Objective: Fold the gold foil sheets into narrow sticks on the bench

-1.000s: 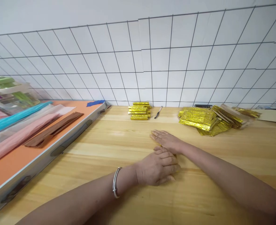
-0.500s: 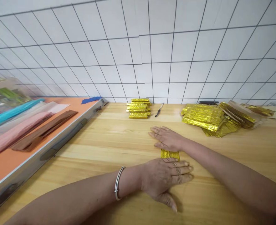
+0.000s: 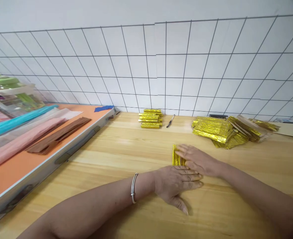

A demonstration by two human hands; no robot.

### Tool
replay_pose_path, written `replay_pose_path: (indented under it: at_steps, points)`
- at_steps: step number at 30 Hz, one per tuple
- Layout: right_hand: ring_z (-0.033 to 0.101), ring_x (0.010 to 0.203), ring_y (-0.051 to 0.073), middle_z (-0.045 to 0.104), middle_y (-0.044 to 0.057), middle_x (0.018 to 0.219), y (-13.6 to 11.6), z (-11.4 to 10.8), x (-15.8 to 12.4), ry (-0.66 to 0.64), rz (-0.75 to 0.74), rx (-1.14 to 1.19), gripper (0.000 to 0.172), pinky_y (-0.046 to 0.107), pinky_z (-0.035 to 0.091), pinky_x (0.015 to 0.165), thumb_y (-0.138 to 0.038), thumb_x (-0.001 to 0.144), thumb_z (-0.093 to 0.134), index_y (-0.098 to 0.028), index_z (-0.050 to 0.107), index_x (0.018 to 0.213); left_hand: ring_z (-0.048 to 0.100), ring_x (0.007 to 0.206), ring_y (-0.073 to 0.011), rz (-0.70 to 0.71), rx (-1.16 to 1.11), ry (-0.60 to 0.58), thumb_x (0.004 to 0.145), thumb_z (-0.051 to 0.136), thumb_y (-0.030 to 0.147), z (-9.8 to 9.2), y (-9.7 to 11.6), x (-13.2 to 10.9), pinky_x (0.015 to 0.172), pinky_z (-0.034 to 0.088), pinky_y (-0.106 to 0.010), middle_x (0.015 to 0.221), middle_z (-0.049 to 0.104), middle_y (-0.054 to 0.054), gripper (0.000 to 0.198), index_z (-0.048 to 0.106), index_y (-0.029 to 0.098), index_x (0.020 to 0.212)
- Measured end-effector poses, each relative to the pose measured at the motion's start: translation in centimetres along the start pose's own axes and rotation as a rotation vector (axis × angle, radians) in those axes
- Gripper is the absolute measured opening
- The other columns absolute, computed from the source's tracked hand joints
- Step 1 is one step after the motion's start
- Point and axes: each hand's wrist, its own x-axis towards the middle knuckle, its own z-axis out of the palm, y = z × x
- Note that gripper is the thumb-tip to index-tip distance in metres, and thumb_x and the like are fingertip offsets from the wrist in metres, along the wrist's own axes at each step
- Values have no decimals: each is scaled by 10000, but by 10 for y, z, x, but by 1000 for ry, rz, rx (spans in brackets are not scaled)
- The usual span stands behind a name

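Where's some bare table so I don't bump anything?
One big bare patch lies between the orange surface, the small gold stack and the left arm. Another lies between the big gold pile and the right arm. It's crowded at the gold piece, where the left hand and right hand are close together, and under that big pile.

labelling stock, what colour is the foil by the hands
The foil is shiny yellow-gold, seen in the head view.

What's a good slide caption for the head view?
Left hand and right hand partly cover a shiny gold piece on a wooden table, a pen lying beyond.
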Motion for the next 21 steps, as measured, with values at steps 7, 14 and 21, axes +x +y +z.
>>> replay_pose_path:
  at_steps: [7, 14, 21]
  points:
    - [79, 1373, 196, 86, 2, 1506, 6, 17, -5, -98, 54, 49, 571, 409, 103, 1118, -481, 931, 234, -256, 99, 1438, 170, 1359, -255, -60, -8, -22, 726, 585, 572, 3, 18, 1, 1126, 134, -343, 1467, 214, -131, 907, 219, 103, 1411]
    - [123, 1367, 221, 126, 24, 1502, 20, 22, 8, -31, 82, -32, 613, 425, 126, 1107, -525, 911, 259, -256, 106, 1440, 230, 1348, -145, 52, -211, 48, 882, 410, 444, -5, 45, -21, 1121, 189, -259, 1430, 333, -21, 577, 297, 186, 1385]
    - [154, 1361, 234, 156, 50, 1497, 19, 24, 6, 0, 62, -40, 665, 416, 145, 1104, -560, 885, 308, -228, 149, 1439, 388, 1255, -203, -561, -31, 412, 882, 437, 384, -2, -28, -33, 1050, 318, -374, 1366, 415, -104, 442, 430, 181, 1274]
